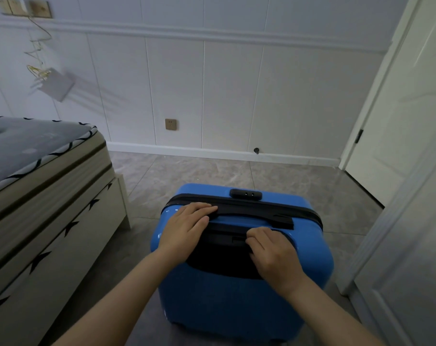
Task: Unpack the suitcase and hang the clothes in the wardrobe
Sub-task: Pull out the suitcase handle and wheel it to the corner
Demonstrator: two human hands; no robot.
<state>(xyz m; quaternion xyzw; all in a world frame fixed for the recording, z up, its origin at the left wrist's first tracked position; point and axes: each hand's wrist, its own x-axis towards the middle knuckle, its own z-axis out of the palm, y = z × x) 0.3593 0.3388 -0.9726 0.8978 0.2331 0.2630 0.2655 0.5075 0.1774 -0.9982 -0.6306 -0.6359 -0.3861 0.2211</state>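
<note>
- Blue hard-shell suitcase (239, 290) upright on grey tiled floor (187, 176), at about 6 o'clock of the head view, zipped shut.
- Black zipper band (299, 211) running across the top of the case; black lock block (245, 194) at the far edge, toward 12 o'clock.
- Black carry handle (249, 217) lying flat along the top, just nearer than the zipper band.
- Left hand (187, 228) resting on the 9 o'clock end of the top, fingers (202, 208) nearly straight and laid flat over the handle's end and the zipper band, not curled round anything.
- Right hand (274, 253) on the near side of the top toward 3 o'clock, fingers (258, 237) bent with tips pressed down at the edge of the black recessed panel (219, 260); cannot tell whether anything is pinched beneath them.
- Bed (49, 196) with grey mattress and pale frame at 9 o'clock, near the suitcase but apart from it.
- White panelled wall (212, 96) at 12 o'clock, with a brass-coloured socket (170, 124) low down and a small dark doorstop (256, 150) by the skirting.
- White door (399, 108) at 3 o'clock, another white panel (411, 270) close beside the case at 4 o'clock.
- White device (58, 84) hanging by a cable at 10 o'clock, blurred.
</note>
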